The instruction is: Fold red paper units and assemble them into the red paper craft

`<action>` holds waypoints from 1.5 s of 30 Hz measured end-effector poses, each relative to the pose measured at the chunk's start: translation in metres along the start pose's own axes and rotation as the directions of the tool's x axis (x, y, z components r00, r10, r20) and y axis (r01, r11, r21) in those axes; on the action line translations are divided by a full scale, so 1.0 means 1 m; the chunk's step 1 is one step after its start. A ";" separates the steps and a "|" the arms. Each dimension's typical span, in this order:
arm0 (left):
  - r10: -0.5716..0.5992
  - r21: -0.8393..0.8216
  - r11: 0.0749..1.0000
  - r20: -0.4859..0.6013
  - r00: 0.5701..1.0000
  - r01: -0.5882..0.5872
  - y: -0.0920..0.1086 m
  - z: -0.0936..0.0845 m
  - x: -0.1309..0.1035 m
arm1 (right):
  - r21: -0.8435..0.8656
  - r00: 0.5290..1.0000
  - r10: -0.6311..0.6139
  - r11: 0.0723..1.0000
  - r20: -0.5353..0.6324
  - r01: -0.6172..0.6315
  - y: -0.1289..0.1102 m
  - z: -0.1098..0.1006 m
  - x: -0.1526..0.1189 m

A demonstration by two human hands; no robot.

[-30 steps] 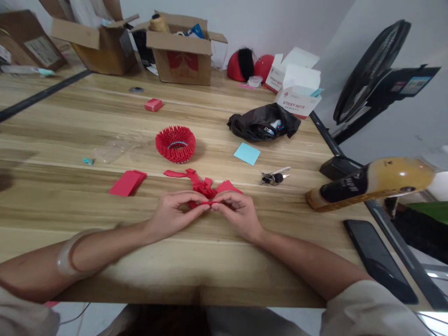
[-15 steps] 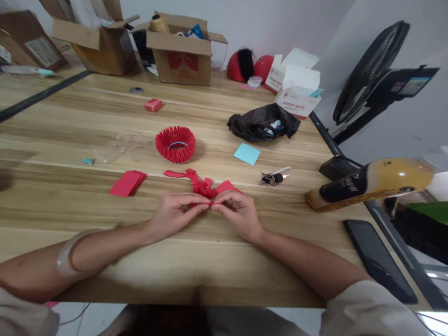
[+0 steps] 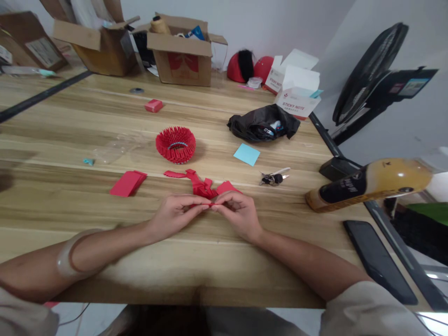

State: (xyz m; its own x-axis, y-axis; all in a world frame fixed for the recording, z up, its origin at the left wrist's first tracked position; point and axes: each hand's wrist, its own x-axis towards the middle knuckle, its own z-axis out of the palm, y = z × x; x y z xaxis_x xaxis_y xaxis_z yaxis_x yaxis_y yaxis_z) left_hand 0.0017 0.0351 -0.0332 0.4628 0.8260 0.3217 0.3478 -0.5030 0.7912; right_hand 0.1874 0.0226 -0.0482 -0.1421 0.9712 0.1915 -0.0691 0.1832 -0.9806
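Note:
Between the fingertips of both hands I pinch a small folded piece of red paper (image 3: 210,204), mostly covered by the fingers. My left hand (image 3: 177,210) grips its left end and my right hand (image 3: 240,212) its right end. Just beyond them lies a pile of folded red paper pieces (image 3: 202,187), with red paper sheets (image 3: 227,186) partly behind my right hand. A stack of red paper (image 3: 128,183) rests to the left. Farther back stands a red bowl-shaped basket of folded paper pieces (image 3: 175,145), with a light blue ring inside.
A blue paper square (image 3: 247,154), keys (image 3: 274,178) and a black plastic bag (image 3: 255,125) lie to the right. A yellow bottle (image 3: 371,184) and a phone (image 3: 380,261) are near the right edge. Cardboard boxes (image 3: 182,60) and a fan (image 3: 371,74) stand behind.

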 end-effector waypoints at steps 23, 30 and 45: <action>-0.033 -0.029 0.999 -0.037 0.999 0.031 0.007 0.000 0.001 | 0.057 0.999 0.030 0.998 0.027 -0.032 -0.003 -0.001 0.000; -0.056 -0.046 0.998 -0.087 0.995 0.052 0.011 0.001 0.003 | 0.022 0.999 0.029 0.999 0.015 -0.029 0.002 -0.001 0.001; 0.033 -0.001 0.999 -0.136 0.990 -0.033 0.004 0.001 0.003 | -0.293 0.986 -0.157 0.941 0.058 0.167 -0.004 -0.007 -0.001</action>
State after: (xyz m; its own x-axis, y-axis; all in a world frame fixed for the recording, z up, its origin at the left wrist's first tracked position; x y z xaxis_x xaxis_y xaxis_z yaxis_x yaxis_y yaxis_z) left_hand 0.0049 0.0352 -0.0292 0.3583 0.8360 0.4156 0.3314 -0.5300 0.7805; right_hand 0.1943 0.0220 -0.0448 -0.1870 0.9198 0.3449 0.2006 0.3795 -0.9032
